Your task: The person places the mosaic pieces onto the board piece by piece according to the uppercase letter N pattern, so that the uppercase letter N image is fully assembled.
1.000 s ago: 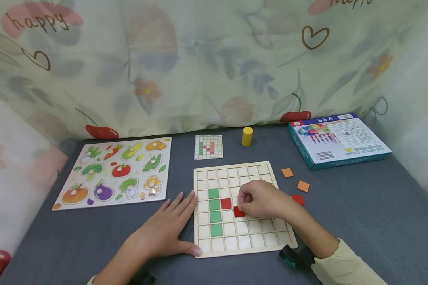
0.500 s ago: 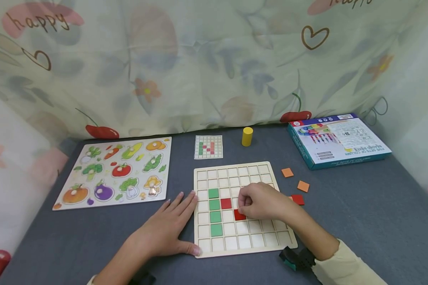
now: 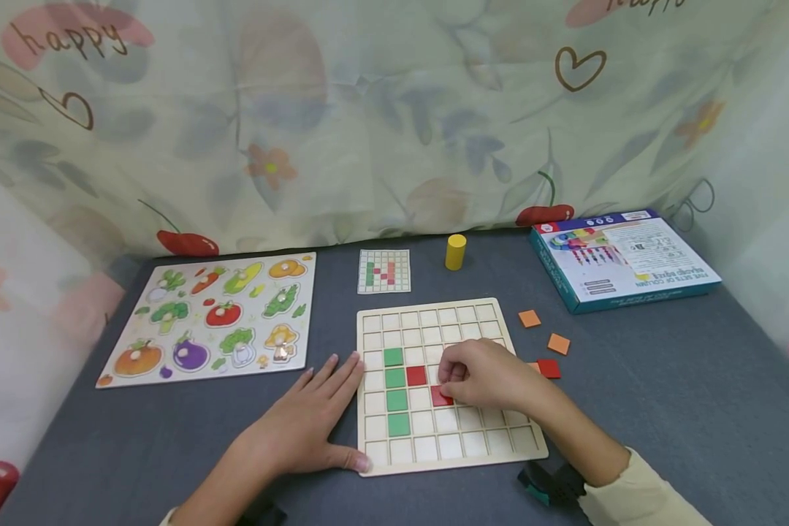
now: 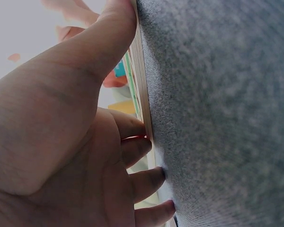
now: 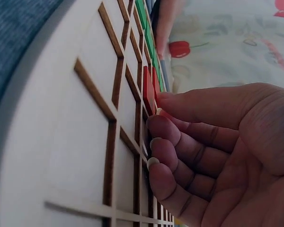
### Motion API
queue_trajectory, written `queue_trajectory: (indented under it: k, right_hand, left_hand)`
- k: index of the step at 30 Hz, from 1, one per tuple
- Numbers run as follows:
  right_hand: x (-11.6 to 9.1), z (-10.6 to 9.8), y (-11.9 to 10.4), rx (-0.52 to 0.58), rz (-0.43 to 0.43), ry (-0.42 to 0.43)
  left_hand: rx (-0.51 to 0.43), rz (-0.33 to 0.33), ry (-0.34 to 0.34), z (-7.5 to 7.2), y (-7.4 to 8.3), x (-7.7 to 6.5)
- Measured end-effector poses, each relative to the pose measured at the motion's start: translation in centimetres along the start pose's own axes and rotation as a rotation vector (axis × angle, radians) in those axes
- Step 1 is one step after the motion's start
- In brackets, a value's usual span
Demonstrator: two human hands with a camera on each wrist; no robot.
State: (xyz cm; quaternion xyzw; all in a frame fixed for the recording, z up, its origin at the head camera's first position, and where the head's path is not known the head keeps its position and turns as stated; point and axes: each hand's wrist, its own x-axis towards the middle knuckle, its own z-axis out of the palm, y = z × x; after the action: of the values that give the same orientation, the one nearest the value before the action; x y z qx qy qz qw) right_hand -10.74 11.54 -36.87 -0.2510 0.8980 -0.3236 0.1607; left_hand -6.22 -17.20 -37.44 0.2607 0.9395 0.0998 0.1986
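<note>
A wooden grid board (image 3: 447, 445) lies on the dark cloth. My left hand (image 3: 302, 424) is spread flat at its left edge, fingertips and thumb touching the rim; the left wrist view shows the thumb (image 4: 92, 52) along that edge. My right hand (image 3: 486, 374) is over the middle of the board, thumb and index finger pinching the near-right part of a red square tile (image 3: 439, 397). In the right wrist view this tile (image 5: 148, 90) sits slightly tilted at its cell. Another red tile (image 3: 416, 375) and a column of several green tiles (image 3: 397, 400) lie in cells to the left.
A small pattern card (image 3: 384, 272) and a yellow cylinder (image 3: 456, 252) stand behind the board. To the right are orange tiles (image 3: 529, 318), a loose red tile (image 3: 549, 368) and a flat box (image 3: 631, 259). A vegetable puzzle board (image 3: 193, 358) lies at left.
The right hand has lowered slightly, bringing the red tile a little nearer and down into its cell. The left hand has stayed at the board's edge.
</note>
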Motion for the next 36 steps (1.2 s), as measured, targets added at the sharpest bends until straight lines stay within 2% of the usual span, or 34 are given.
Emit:
queue_trajectory:
  k: [7,13,20,30,36]
  right_hand:
    - [-0.7,-0.5,1.0,0.038,-0.025,0.024]
    - [-2.0,-1.8,2.4,0.053,-0.025,0.055]
    - [-4.1,-3.9,4.3,0.067,0.055,0.068]
    - [-7.3,-6.0,8.2,-0.044,0.187,0.107]
    - [-7.7,-6.3,9.1,-0.035,0.172,0.124]
  left_hand:
    - [0.001,-0.001,-0.007,-0.1,-0.1,0.1]
    - [0.0,-0.006,-0.011,-0.1,0.0,0.1]
    - [0.005,-0.004,-0.009,-0.1,0.1,0.0]
    - [0.0,-0.019,-0.017,-0.1,0.0,0.1]
    - [0.005,-0.025,-0.018,0.0,0.0,0.2]
